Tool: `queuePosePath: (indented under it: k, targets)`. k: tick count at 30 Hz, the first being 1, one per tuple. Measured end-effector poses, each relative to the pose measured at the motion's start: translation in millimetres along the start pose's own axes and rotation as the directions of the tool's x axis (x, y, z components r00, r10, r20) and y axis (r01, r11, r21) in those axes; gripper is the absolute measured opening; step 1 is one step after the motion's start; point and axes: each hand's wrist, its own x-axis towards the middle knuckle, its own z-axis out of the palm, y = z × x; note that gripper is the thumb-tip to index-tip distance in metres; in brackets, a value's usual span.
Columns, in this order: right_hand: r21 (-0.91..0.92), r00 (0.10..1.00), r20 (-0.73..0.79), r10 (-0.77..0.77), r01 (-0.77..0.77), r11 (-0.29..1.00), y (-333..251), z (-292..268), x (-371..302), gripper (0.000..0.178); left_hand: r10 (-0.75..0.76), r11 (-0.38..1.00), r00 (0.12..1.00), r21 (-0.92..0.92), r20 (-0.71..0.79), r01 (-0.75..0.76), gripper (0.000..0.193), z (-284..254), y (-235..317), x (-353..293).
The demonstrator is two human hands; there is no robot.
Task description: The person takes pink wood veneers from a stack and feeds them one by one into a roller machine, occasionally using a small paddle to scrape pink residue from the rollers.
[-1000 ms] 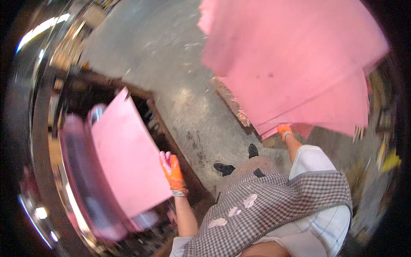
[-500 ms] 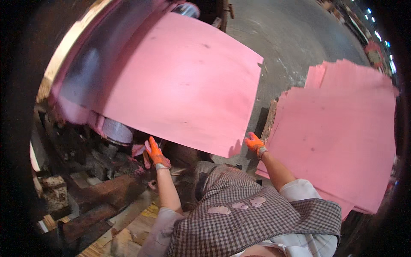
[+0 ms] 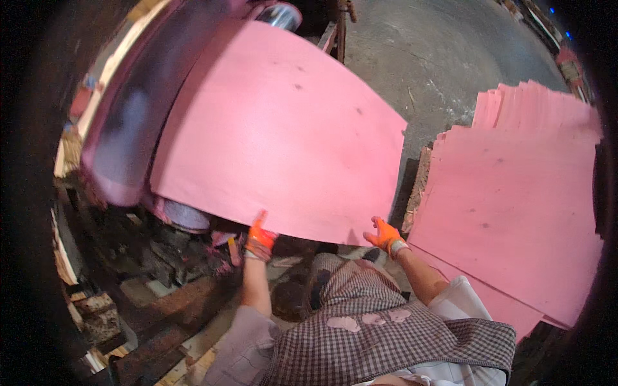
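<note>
A large pink sheet [image 3: 283,141], thin and stiff with a few dark spots, comes out from a dark, pink-smeared roller [image 3: 129,122] on the left. My left hand [image 3: 261,242], in an orange glove, is closed on its near edge, with a finger lying on top and the rest partly hidden. At the near right corner of the sheet is my right hand [image 3: 386,237], also orange-gloved. Its fingertips overlap the corner and look closed on it, though the underside is hidden.
On the right stands a stack of similar pink sheets [image 3: 508,212], their edges uneven. Beneath the roller are a lighter lower roller [image 3: 185,215] and dark machine framing [image 3: 167,296] with scraps. Concrete floor [image 3: 444,58] lies beyond. I wear a checked apron [image 3: 360,341].
The pink sheet has come farther out from the roller, toward the right and nearer me. My left hand has moved right onto its edge, and my right hand has closed in on the corner.
</note>
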Motion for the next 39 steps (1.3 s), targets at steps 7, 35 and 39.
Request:
queuePosePath:
  k: [7,35,39]
  targets:
    - [0.086,0.887,-0.461,-0.020,0.067,0.994,44,21,-26,0.098,-0.020,-0.165,0.561,0.551,0.827,-0.818,0.049,336,-98,-42]
    - [0.199,0.476,-0.773,0.420,-0.448,0.872,549,-209,-149,0.048,0.613,0.159,0.672,0.768,0.416,-0.620,0.078,284,-128,-107]
    - [0.005,0.904,-0.189,0.384,-0.391,0.921,396,-78,-24,0.050,0.751,0.532,0.658,0.537,0.058,-0.655,0.082,196,-91,-94]
